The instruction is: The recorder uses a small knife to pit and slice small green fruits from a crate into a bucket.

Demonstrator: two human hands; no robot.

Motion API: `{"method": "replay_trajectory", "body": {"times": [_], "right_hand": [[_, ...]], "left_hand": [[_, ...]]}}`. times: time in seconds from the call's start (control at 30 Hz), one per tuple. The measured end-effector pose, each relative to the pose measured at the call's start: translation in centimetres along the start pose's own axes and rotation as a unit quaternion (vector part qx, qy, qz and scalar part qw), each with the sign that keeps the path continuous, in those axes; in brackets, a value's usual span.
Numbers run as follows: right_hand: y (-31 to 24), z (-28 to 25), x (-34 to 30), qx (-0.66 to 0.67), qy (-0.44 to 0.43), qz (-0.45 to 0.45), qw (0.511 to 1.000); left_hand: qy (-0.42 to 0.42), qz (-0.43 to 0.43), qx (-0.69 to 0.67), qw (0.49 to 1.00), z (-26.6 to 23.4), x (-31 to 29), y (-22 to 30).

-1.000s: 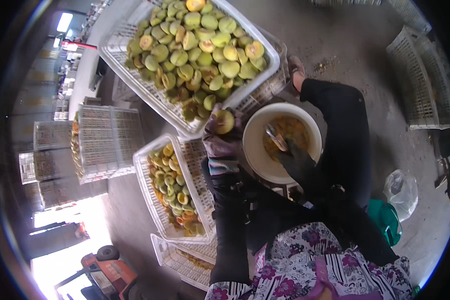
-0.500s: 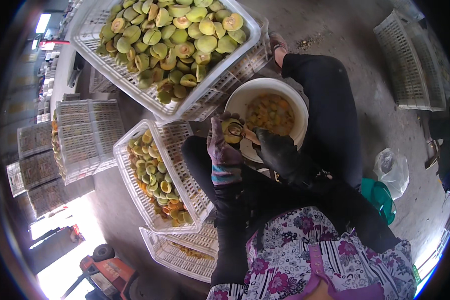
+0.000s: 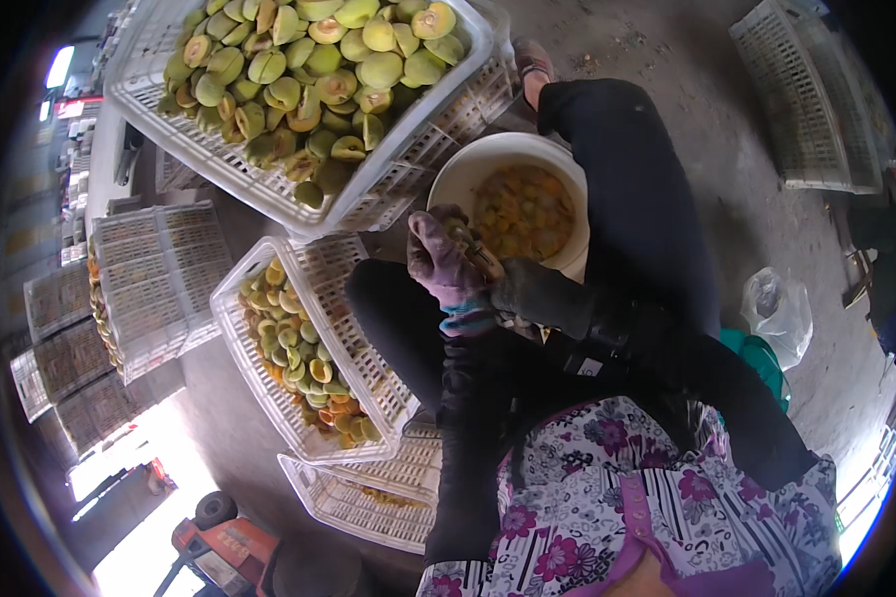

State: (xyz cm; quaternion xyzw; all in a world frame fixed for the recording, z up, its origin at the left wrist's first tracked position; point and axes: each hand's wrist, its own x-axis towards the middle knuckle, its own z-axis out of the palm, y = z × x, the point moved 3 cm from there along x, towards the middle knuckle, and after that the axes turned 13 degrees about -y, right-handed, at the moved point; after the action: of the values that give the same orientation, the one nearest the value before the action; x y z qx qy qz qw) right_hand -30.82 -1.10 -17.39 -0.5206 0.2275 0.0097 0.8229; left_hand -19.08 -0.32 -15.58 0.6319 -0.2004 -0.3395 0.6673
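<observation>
In front of my lap, my left hand, in a mauve knit glove with a teal-striped cuff, is closed round a halved green fruit. The fingers hide most of the fruit. My right hand, in a dark glove, grips a small wooden-handled pitting tool. Its working end meets the fruit in the left hand. Just beyond both hands stands a white bucket between my legs, with orange-yellow fruit pieces in it.
A large white crate heaped with green fruit halves stands far left. Nearer, another crate holds green and orange halves. Stacked crates stand further left, others far right. A clear plastic bag lies right, by a green object.
Both hands have drawn closer together, and the left has turned so the fruit's cut face no longer shows. The tool's handle now points down more steeply. The whole view has shifted slightly.
</observation>
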Motion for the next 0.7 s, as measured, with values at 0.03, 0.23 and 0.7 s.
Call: {"method": "replay_trajectory", "body": {"times": [0.03, 0.23, 0.7], "right_hand": [[0.1, -0.3, 0.1, 0.003, -0.002, 0.001, 1.000], [0.0, -1.2, 0.9, -0.061, -0.212, -0.053, 0.974], [-3.9, 0.2, -0.9, -0.341, 0.035, -0.014, 0.939]], "left_hand": [[-0.022, 0.060, -0.001, 0.998, -0.6, 0.2, -0.4], [-0.220, 0.106, 0.050, 0.968, -3.3, 0.9, 0.5], [-0.046, -0.163, -0.077, 0.983, -1.2, 0.9, -1.1]]}}
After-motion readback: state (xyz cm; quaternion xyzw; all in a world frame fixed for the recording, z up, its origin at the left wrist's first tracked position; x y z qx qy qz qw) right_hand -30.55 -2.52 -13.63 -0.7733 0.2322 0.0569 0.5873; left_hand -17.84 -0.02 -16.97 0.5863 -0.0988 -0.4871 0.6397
